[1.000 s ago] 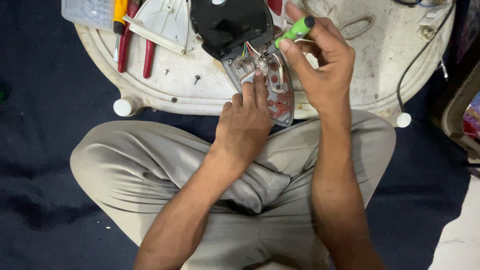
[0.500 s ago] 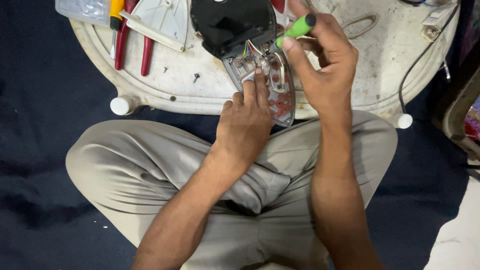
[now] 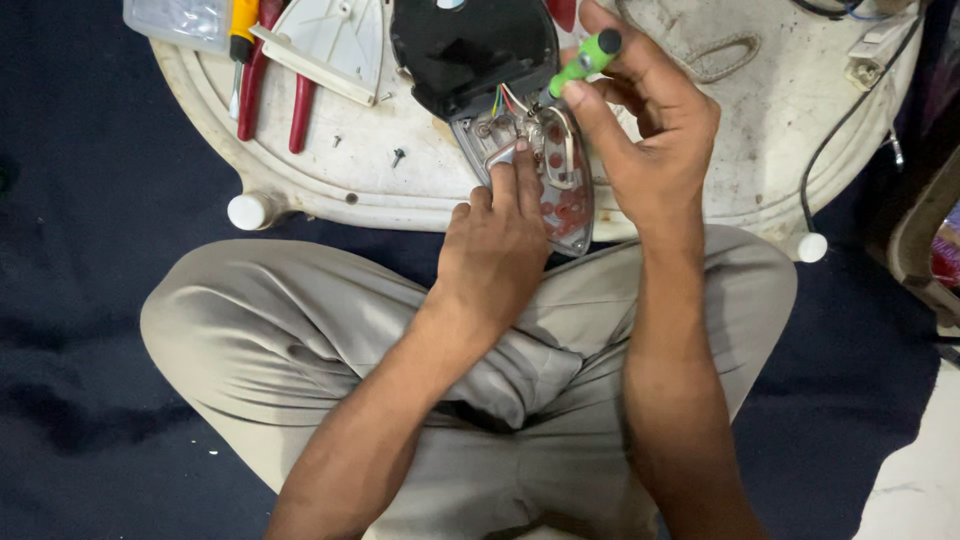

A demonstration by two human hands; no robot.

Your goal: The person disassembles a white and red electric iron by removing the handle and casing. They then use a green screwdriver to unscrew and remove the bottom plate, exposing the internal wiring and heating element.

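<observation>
Iron baseplate (image 3: 560, 190) with wiring exposed sits at near edge of white tray (image 3: 700, 190), under both hands. Left hand (image 3: 500, 235) rests on it, two fingertips pressing flat, nothing gripped. Right hand (image 3: 650, 140) pinches one green screwdriver (image 3: 578, 72), tip down at the terminals. Black iron housing (image 3: 470, 45) just behind. Two loose screws (image 3: 397, 156), one red-handled pliers (image 3: 275, 85), white cover (image 3: 335, 45) to the left.
</observation>
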